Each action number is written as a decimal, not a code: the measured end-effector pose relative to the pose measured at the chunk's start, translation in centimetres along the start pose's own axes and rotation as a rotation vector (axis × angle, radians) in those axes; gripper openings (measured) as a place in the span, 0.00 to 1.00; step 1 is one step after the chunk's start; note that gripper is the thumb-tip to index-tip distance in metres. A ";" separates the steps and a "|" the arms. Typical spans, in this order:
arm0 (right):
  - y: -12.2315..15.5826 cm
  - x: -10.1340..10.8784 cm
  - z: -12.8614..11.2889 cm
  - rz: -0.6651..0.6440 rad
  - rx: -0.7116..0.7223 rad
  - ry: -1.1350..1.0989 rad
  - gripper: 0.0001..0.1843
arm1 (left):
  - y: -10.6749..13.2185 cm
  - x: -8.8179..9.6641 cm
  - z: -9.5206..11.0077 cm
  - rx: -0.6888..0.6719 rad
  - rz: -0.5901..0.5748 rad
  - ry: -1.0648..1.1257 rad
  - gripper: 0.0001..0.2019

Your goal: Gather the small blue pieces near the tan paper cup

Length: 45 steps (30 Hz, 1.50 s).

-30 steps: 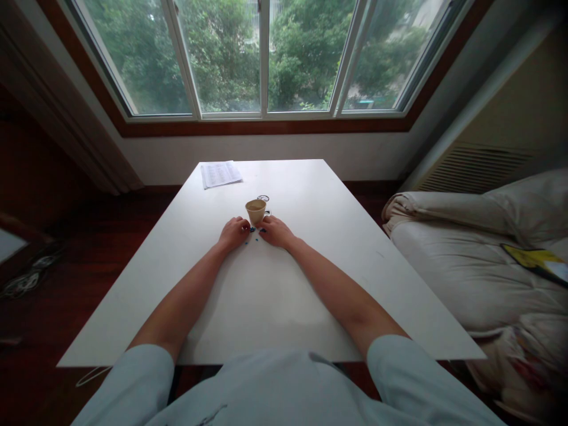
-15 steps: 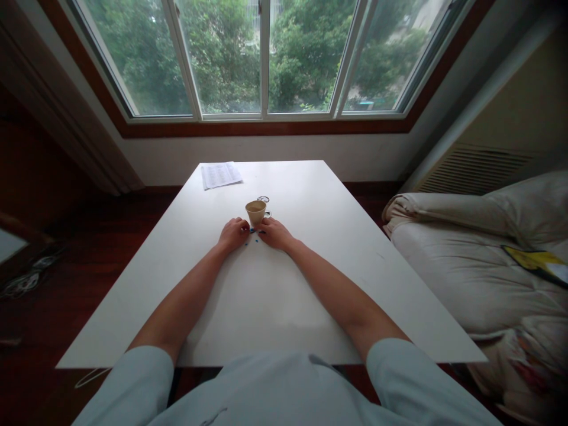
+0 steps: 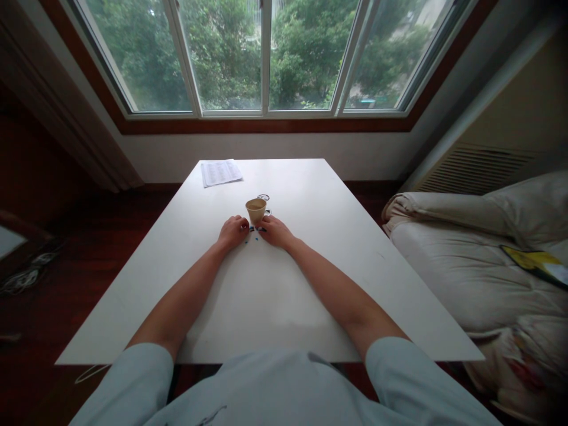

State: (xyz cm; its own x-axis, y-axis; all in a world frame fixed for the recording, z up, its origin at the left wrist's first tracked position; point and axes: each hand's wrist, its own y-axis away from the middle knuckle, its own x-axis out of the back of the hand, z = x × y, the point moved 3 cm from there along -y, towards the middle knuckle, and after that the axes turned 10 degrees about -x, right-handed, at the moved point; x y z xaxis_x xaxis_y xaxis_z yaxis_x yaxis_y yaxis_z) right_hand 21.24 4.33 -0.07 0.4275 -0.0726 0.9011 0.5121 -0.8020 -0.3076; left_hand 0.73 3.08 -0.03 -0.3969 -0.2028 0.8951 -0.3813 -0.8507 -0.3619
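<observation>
A small tan paper cup (image 3: 256, 209) stands upright near the middle of the white table (image 3: 310, 260). My left hand (image 3: 232, 231) rests on the table just left of the cup, fingers curled in a pinch. My right hand (image 3: 275, 231) lies just right of the cup, fingers curled toward it. Several tiny blue bits (image 3: 255, 232) lie on the table between the two hands, below the cup. What each hand's fingertips hold is too small to make out. A small clear ringed object (image 3: 263, 197) sits right behind the cup.
A printed sheet of paper (image 3: 220, 173) lies at the table's far left corner. A bed with pale bedding (image 3: 479, 260) and a yellow book (image 3: 535, 262) is to the right. Cables (image 3: 22, 278) lie on the dark floor at left. A wide window (image 3: 261, 56) is beyond.
Both hands stay by the cup; my right hand has shifted slightly up toward the cup's base. The blue bits between the hands have shifted a little.
</observation>
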 end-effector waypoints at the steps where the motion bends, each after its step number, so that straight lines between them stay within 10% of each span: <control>1: 0.0 -0.1 0.0 0.000 0.000 0.002 0.15 | 0.0 0.0 0.0 0.003 0.000 0.004 0.06; 45: -0.3 -0.1 0.5 -0.012 -0.021 -0.057 0.10 | -0.1 -0.1 -0.3 0.002 -0.018 0.027 0.06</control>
State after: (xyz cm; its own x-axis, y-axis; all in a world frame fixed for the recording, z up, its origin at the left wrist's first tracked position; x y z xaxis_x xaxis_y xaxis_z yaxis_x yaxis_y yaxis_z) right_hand 21.43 4.86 -0.27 0.4640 -0.0296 0.8853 0.5015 -0.8151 -0.2901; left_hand 0.57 3.28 -0.17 -0.4126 -0.1739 0.8941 -0.3868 -0.8552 -0.3449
